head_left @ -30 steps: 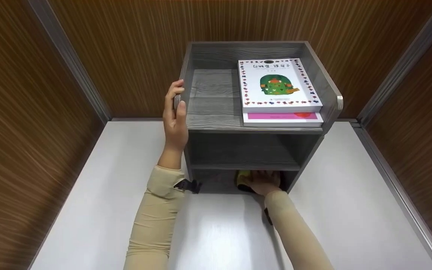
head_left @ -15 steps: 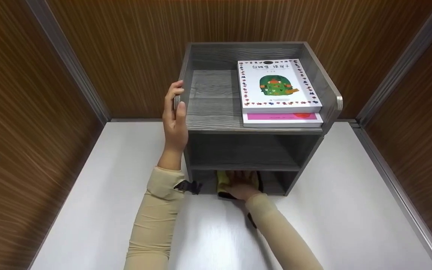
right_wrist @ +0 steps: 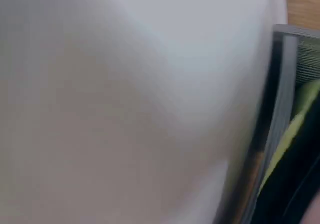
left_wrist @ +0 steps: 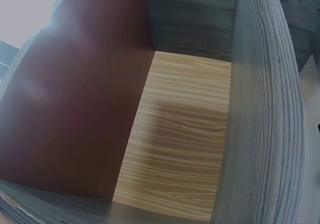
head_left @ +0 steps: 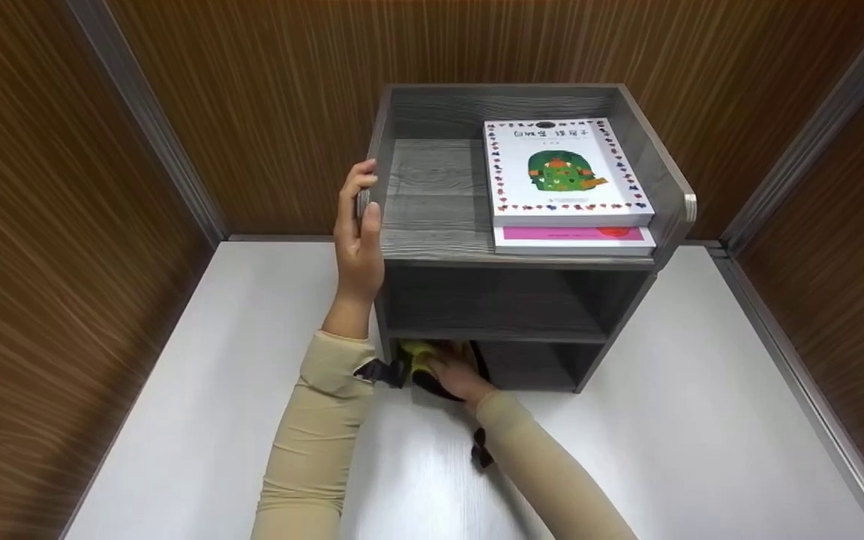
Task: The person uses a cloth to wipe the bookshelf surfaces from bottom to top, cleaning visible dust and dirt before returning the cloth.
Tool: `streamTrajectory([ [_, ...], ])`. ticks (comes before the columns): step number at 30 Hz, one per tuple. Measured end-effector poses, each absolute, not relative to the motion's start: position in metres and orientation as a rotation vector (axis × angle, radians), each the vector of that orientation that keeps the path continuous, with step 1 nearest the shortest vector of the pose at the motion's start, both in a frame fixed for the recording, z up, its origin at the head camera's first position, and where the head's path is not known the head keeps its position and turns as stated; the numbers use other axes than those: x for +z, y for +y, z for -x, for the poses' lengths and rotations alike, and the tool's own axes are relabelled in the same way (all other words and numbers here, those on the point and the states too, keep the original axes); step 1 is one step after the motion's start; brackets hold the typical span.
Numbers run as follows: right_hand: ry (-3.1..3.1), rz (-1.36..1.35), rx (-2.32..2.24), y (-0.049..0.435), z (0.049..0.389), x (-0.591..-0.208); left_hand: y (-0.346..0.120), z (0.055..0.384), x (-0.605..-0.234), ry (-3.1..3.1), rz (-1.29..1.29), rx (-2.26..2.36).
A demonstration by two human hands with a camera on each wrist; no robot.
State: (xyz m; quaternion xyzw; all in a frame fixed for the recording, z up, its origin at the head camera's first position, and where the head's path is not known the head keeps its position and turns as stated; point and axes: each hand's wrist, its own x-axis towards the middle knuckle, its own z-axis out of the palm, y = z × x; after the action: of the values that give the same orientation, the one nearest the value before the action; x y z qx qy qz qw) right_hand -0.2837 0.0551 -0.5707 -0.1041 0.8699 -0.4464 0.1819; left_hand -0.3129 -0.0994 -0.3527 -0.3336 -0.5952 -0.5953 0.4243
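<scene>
A grey wood-grain shelf unit [head_left: 439,261] stands against the back wall. My left hand [head_left: 359,240] holds the edge of its left side panel, with the thumb on the inner side and the fingers outside. Low in the bottom compartment, my right hand [head_left: 460,377] presses a yellow-green and black cloth [head_left: 418,356] near the left end. The hand lies on top of the cloth, and its fingertips are in shadow under the middle shelf. In the right wrist view the cloth [right_wrist: 292,174] shows a dark face and a yellow-green edge at the right.
Two books [head_left: 567,172] lie stacked on the right of the top shelf. The middle shelf [head_left: 496,334] overhangs the right hand. Brown wood-grain walls [head_left: 267,112] enclose the white table [head_left: 687,420]. A black strap hangs at each wrist.
My right hand and the cloth have slid left along the bottom compartment, from its right end to near its left side. The left hand keeps its hold on the side panel.
</scene>
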Motion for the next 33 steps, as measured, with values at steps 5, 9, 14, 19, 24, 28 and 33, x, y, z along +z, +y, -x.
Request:
streamTrajectory([
  [5,2.046,-0.082,-1.756,0.052,0.281,-0.571,-0.1,0.315,-0.352,-1.477,0.845,-1.493],
  [9,1.866,-0.167,-1.879,0.042,0.277,-0.575,-0.099,0.315,-0.352,-1.476,0.851,-1.492],
  [14,1.931,-0.03,-1.837,0.025,0.272,-0.577,-0.098,0.315,-0.353,-1.477,0.852,-1.486],
  [19,2.015,0.013,-1.787,0.009,0.274,-0.576,-0.098,0.314,-0.354,-1.48,0.847,-1.491],
  [24,1.998,0.018,-1.849,0.0,0.28,-0.573,-0.099,0.312,-0.354,-1.511,0.838,-1.513],
  [28,2.035,-0.057,-1.842,-0.001,0.287,-0.569,-0.098,0.313,-0.352,-1.507,0.833,-1.515],
  [33,2.153,-0.229,-1.814,-0.002,0.298,-0.566,-0.096,0.314,-0.351,-1.498,0.844,-1.517],
])
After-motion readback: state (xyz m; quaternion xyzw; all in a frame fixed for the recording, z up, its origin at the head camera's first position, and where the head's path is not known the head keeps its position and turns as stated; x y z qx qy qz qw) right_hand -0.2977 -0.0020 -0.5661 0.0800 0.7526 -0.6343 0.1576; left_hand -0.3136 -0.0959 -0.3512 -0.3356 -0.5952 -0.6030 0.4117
